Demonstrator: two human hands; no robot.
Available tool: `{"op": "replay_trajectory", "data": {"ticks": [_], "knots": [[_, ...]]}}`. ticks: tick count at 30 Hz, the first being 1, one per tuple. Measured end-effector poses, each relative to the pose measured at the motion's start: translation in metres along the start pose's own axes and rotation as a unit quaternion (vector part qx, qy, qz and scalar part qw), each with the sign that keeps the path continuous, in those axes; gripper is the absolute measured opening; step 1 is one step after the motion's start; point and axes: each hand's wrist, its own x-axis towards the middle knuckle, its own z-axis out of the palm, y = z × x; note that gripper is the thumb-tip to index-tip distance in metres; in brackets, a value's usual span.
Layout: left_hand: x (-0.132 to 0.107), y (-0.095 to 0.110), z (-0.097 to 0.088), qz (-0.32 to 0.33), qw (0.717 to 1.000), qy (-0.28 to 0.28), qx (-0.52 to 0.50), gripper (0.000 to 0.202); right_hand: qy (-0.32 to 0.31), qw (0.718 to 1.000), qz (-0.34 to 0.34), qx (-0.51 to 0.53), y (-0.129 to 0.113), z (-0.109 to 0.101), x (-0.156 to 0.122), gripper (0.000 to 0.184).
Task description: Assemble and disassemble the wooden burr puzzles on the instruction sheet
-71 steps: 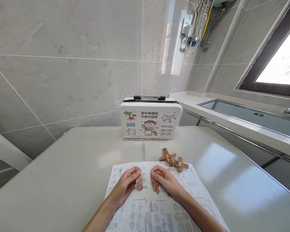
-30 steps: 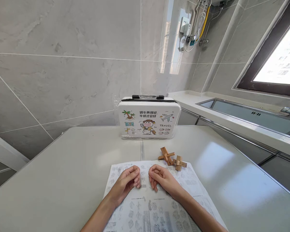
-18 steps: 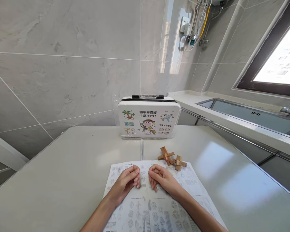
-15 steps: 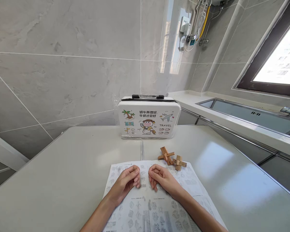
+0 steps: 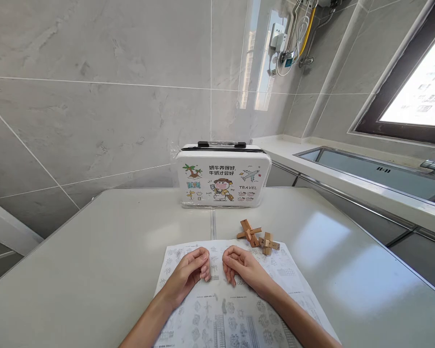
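My left hand and my right hand rest side by side on a printed sheet of puzzle diagrams lying on the white table. Both have their fingers curled loosely inward, and nothing shows in either. Two small wooden cross-shaped burr puzzles lie just past my right hand: one on the bare table, the other at the sheet's far right corner. Neither hand touches them.
A white case with cartoon travel prints and a black handle stands at the back of the table against the tiled wall. To the right run a counter and a steel sink beneath a window. Pipes and a socket hang high on the wall.
The view shifted slightly since the earliest frame. Both hands have stayed curled in the same place on the sheet, and the wooden puzzles have not moved.
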Motion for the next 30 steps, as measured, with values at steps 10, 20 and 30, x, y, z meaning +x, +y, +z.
{"op": "replay_trajectory", "data": {"ticks": [10, 20, 30], "knots": [[0.000, 0.000, 0.000, 0.000, 1.000, 0.001, 0.001, 0.030, 0.001, 1.000, 0.001, 0.001, -0.001, 0.000, -0.001, 0.051], [0.000, -0.002, -0.001, 0.001, 1.000, -0.002, 0.003, 0.029, 0.022, 0.998, 0.009, 0.062, 0.005, -0.003, 0.002, 0.053], [-0.002, 0.001, 0.000, -0.008, 1.000, 0.004, 0.003, 0.031, 0.095, 0.950, -0.045, 0.294, 0.008, -0.013, 0.000, 0.056]]}}
